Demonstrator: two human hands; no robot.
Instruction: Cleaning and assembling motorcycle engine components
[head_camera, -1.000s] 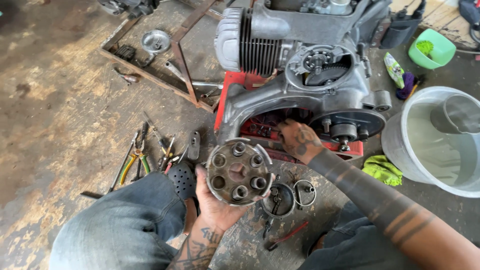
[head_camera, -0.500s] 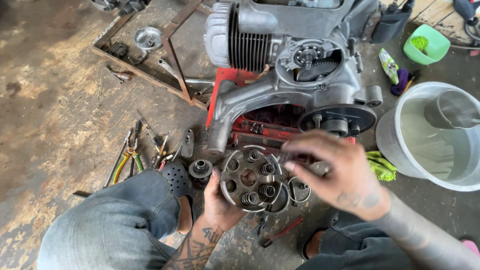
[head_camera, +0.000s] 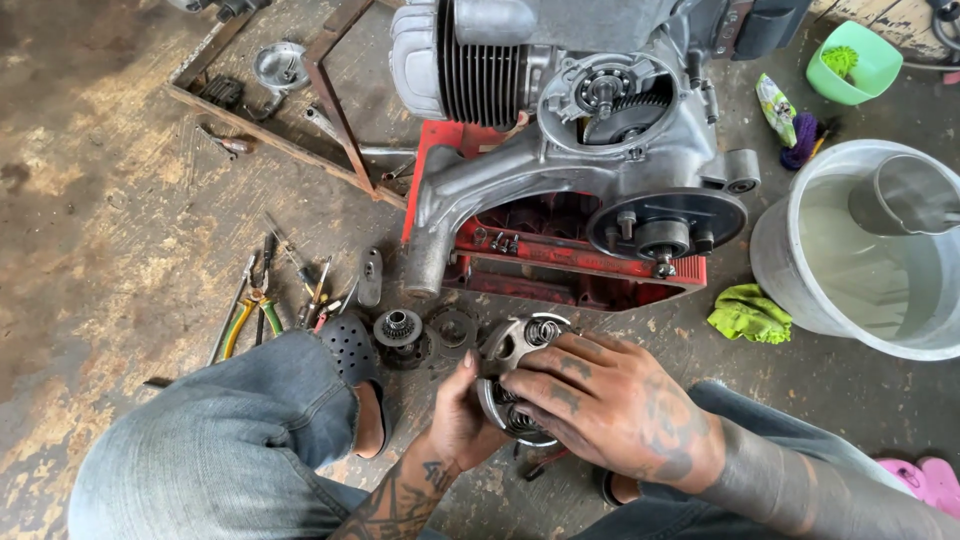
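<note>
— Our left hand (head_camera: 462, 418) cups the clutch (head_camera: 520, 375) from below; our right hand (head_camera: 610, 405) lies over it, fingers pressed on its face, so it sits clamped between both palms.

— Where is it?

— Low over the floor (head_camera: 120, 230), between our knees, just before the engine (head_camera: 580, 130). A small gear (head_camera: 398, 328) stands beside it, pliers (head_camera: 250, 310) further left, the bucket (head_camera: 860, 250) well right.

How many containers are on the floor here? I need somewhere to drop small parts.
2: a large white bucket right of the engine, holding liquid and a metal scoop, and a small green bowl at top right. Others may lie outside the frame.
</note>
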